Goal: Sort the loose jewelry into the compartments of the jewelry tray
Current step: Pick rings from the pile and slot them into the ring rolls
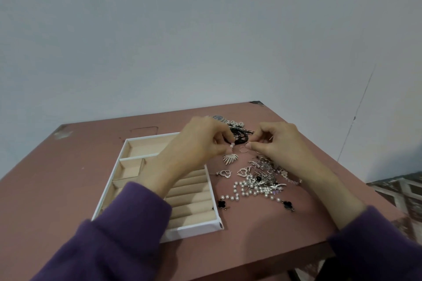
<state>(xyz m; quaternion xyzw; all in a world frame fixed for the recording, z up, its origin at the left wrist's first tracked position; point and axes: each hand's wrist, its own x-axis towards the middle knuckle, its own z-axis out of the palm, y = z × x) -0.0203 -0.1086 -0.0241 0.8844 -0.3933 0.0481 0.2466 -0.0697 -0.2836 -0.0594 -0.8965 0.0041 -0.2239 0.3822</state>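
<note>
Two hands are working just right of the jewelry tray (194,227), over its far right corner; the left hand (198,143) is pinching a small pearl-tipped piece (232,145); the right hand (276,143) is pinching a thin wire loop (248,143); the loose jewelry (262,175) is lying heaped on the table (68,189) right of the tray, a pearl strand (246,192) trailing nearest its right wall; the purple left sleeve (127,223) is crossing the tray's near end.

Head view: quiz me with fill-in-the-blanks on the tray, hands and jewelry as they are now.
1. The jewelry tray lies to the ___ of the loose jewelry pile.
2. The left hand pinches a small piece with a ___ bead.
3. The strand with black clover charms is strung with white ___.
4. Both sleeves are ___.
Missing words: left; pink; pearls; purple.
</note>
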